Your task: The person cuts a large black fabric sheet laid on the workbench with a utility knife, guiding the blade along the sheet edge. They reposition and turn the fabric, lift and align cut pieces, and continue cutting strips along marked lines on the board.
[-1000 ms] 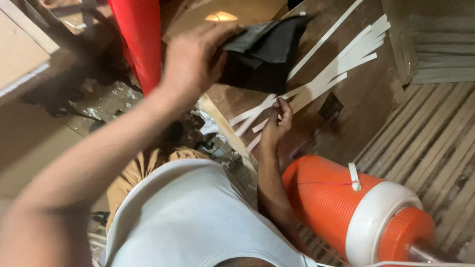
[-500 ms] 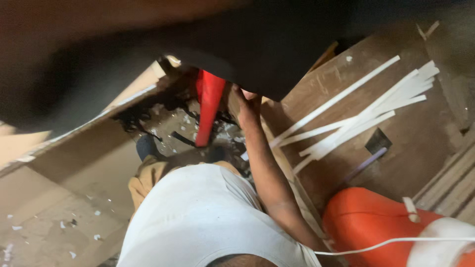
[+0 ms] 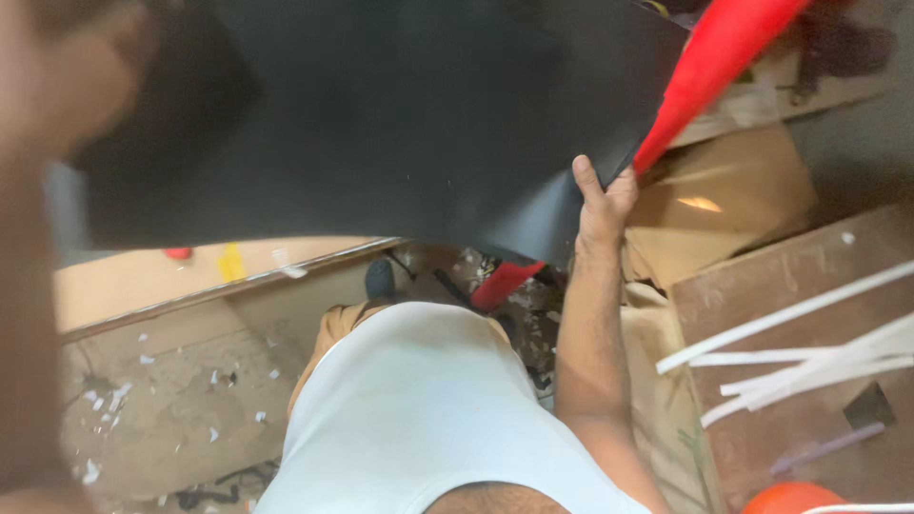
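A large black sheet (image 3: pixel 381 124) of thin flexible material is held up in front of me and fills the upper half of the view. My right hand (image 3: pixel 602 202) grips its lower right edge, fingers wrapped around the rim. My left hand (image 3: pixel 67 76) is a close, blurred shape at the upper left, at the sheet's left edge; its grip cannot be made out. A red cone-shaped object (image 3: pixel 709 67) rises behind the sheet at the upper right.
A wooden board (image 3: pixel 762 305) at the right carries several white strips (image 3: pixel 809 366). An orange container (image 3: pixel 790 499) shows at the bottom right. A pale board (image 3: pixel 190 276) and a dusty floor (image 3: pixel 162 409) with white scraps lie at the left.
The black sheet has been spread and lifted toward the camera, and now shows as a flat panel. My right hand moved from the strips on the board up to the sheet's edge.
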The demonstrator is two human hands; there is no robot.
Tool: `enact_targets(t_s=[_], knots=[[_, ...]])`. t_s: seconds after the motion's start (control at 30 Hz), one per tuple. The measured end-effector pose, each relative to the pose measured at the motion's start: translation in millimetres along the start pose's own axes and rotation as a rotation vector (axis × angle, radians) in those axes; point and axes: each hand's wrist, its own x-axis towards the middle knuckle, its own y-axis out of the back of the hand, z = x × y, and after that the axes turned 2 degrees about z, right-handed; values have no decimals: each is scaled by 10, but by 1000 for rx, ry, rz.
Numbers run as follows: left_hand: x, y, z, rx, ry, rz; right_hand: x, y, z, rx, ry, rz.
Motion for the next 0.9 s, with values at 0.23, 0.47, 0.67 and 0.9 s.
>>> enact_targets(t_s=[0.23,0.47,0.67,0.9], knots=[[-1488,-866,-798,-654,623,456,-107,-861,644,-66,0,3],[-1946,-1559,-1026,-735,869,487,-410,-846,1569,-228,-307,23],[-1820,-1385,-1174,-842,1009,532,-195,-969,1451,-149,-231,115],[-1778,-1340,-1287,-913,833,523,-366,-1283,1092,-111,-294,-18]])
